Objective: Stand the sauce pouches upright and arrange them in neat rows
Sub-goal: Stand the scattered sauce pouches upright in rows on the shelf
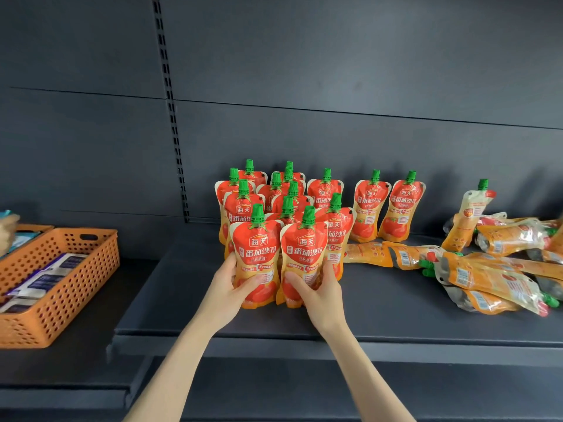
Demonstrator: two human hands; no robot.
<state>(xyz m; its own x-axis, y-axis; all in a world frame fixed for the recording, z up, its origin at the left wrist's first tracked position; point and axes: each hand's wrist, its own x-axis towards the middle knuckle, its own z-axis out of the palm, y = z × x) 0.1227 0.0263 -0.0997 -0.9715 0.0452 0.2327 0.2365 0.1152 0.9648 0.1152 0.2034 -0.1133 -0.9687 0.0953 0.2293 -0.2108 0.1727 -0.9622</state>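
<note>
Dark shelf (396, 324), seen from above: left hand (233, 287) curls round the left front pouch (257, 254) and right hand (318, 296) round the right front pouch (304, 254). Both stand upright side by side, prob. to square a new front row. Pouches are red-orange w/ green caps (glossy, soft-sided). Loose pouches (487, 275) lie flat at right.

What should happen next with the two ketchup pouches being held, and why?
Probably let go of both: the left hand grips the left front pouch, the right hand the right front pouch, both upright on the shelf.
</note>
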